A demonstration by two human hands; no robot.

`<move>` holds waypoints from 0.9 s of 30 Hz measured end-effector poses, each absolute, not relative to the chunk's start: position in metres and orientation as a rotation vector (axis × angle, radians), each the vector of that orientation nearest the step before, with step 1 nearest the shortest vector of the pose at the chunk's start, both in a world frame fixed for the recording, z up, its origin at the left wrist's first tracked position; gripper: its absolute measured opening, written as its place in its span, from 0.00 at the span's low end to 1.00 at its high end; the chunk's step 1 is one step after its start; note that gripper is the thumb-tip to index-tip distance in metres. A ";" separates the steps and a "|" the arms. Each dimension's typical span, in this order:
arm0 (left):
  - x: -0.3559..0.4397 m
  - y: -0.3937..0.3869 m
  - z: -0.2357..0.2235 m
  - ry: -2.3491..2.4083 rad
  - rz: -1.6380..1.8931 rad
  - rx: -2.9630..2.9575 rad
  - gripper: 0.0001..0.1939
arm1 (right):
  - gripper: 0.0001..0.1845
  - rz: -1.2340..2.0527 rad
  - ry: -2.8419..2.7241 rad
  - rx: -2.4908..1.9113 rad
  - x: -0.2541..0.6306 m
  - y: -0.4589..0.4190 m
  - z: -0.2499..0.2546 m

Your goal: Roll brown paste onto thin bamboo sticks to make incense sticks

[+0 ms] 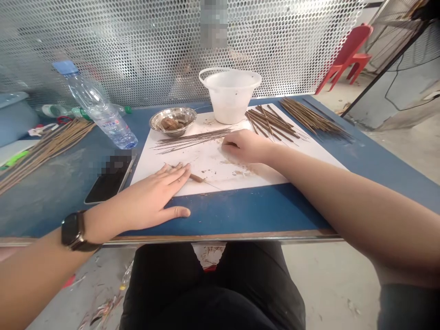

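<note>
My left hand (156, 195) lies flat, fingers stretched out, over a brown-coated thin stick (197, 178) that looks like an incense stick. One coated end and its bare tip stick out to the right of the fingers; the rest is hidden beneath them. My right hand (245, 145) is closed and rests on the white sheet (165, 176), by the right end of a row of thin bare sticks (195, 138). What its fingers hold, if anything, is hidden. Thicker brown-coated sticks (273, 121) lie beyond it, some crossing each other.
A white bucket (233, 98) and a metal bowl (173, 120) with brown lumps stand at the back. On the left are a water bottle (99, 107), a phone (112, 176) and a stick bundle (51, 144). Another bundle (311, 117) lies right. A perforated metal screen (144, 55) rises behind.
</note>
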State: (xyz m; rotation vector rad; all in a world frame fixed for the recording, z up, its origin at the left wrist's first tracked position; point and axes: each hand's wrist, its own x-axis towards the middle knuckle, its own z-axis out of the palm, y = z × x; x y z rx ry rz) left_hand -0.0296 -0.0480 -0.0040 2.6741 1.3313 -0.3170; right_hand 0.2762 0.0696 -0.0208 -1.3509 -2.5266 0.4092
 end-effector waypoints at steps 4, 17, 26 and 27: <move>-0.035 -0.051 -0.008 1.298 -0.294 2.703 0.56 | 0.12 0.354 -2.487 -1.390 0.274 0.072 -0.021; 0.019 0.015 -0.008 1.371 -0.292 2.589 0.57 | 0.13 0.353 -2.439 -1.526 0.270 0.065 -0.015; 0.011 0.007 -0.004 1.342 -0.192 2.607 0.51 | 0.24 0.276 -2.523 -1.377 0.267 0.052 -0.008; 0.008 0.008 -0.002 1.313 -0.176 2.624 0.49 | 0.23 0.305 -2.573 -1.319 0.265 0.047 -0.007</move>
